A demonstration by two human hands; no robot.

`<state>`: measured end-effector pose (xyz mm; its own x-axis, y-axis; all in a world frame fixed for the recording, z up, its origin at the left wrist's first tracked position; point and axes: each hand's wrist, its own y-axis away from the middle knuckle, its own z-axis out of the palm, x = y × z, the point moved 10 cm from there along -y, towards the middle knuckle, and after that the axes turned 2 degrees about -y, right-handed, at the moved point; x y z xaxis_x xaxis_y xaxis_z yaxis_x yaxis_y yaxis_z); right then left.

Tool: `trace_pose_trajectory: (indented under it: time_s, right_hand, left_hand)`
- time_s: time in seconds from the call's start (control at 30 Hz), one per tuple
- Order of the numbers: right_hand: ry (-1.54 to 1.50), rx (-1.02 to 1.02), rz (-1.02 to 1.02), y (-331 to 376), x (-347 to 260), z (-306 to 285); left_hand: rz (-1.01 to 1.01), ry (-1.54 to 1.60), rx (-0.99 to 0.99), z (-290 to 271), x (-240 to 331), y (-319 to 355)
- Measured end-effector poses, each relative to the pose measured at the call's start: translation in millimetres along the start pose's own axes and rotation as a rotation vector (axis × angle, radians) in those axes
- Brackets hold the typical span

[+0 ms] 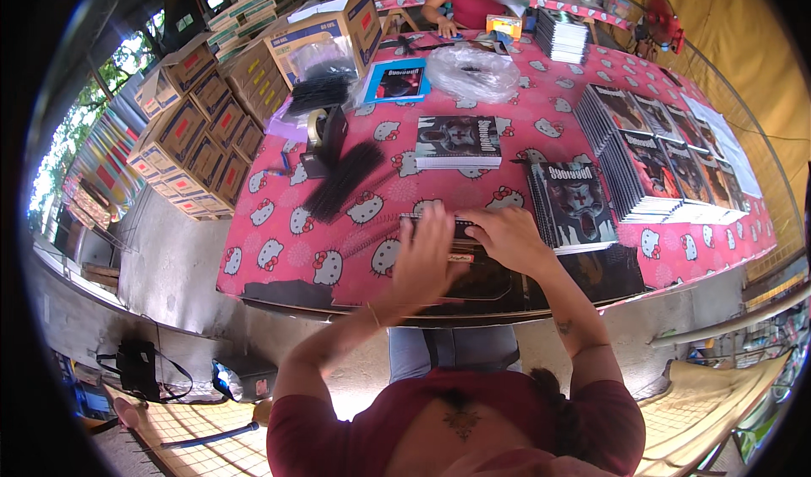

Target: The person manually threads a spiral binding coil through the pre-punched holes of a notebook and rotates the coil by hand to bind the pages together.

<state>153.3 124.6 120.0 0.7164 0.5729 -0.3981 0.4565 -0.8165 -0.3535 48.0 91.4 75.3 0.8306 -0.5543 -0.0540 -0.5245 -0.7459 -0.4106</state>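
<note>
A dark notebook (pixel 486 284) lies at the table's near edge in front of me, its bound edge facing away. My left hand (pixel 425 261) lies over its left part, fingers stretched out and somewhat blurred. A thin black spiral coil (pixel 369 237) sticks out to the left from beside that hand. My right hand (pixel 514 239) grips the notebook's far edge with thumb and fingers; part of the edge is hidden under both hands. Beyond them rests a small stack of spiral notebooks (pixel 459 141). Close by my right hand is another notebook stack (pixel 572 205).
Loose black coils (pixel 342 181) and a tape dispenser (pixel 325 139) lie at left. Tall notebook stacks (pixel 655 160) fill the right side. Farther back are a plastic-wrapped roll (pixel 473 73), an open carton (pixel 325 42) and a seated person (pixel 477 4). Stacked boxes (pixel 198 130) stand left of the table.
</note>
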Motion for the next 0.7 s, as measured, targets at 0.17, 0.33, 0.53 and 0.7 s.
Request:
trace_pose_trajectory:
  time_s: [0.17, 0.33, 0.53, 0.7]
  right_hand:
    - [-0.007, 0.023, -0.035, -5.2, -3.3, -0.9]
    - [-0.015, 0.041, 0.006, 2.9, 2.2, -4.2]
    - [0.025, 0.149, -0.049, 25.3, -7.2, -29.3]
    - [-1.021, 0.293, 0.167, 56.2, 68.0, 11.3]
  left_hand:
    - [-0.043, -0.105, 0.193, -25.9, -15.5, -26.7]
    - [0.008, 0.027, 0.021, 2.0, 11.1, 2.6]
    - [0.032, 0.023, -0.085, 10.0, 18.7, 4.0]
    - [0.133, 0.187, 0.033, -16.5, 2.0, -18.0]
